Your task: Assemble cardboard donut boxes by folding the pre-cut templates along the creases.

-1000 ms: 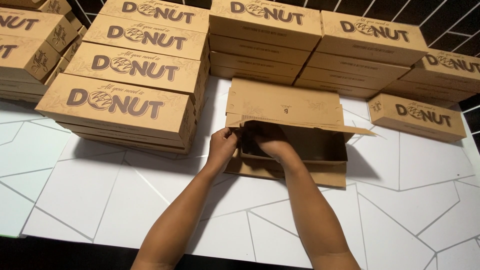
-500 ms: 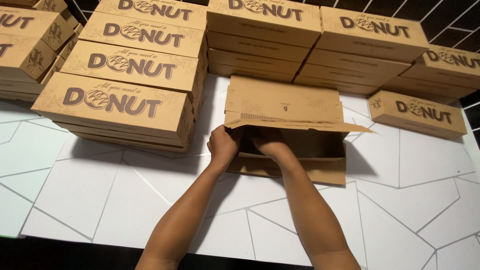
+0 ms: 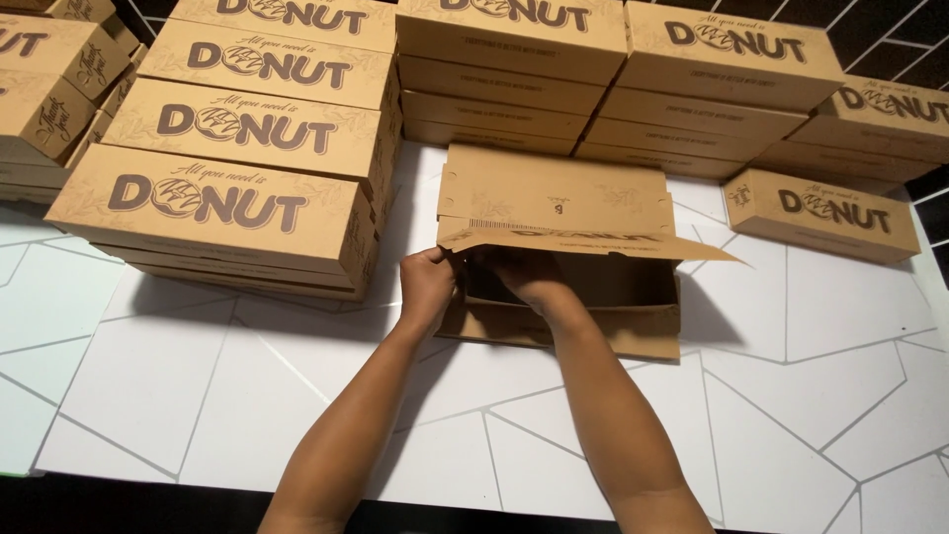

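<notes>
Left hand (image 3: 427, 282) pinches the left end of the half-folded box (image 3: 563, 259), mid-table (image 3: 811, 396) near the back edge. Right hand (image 3: 524, 279) reaches inside it, grip hidden, can't tell. Finished box stacks (image 3: 237, 168) line the back edge

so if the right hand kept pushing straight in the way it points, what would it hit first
Probably the inside of the open cardboard box: the right hand reaches into it under the raised lid flap, toward the back wall. Depth inside is dark, so the exact spot is unclear.
</notes>
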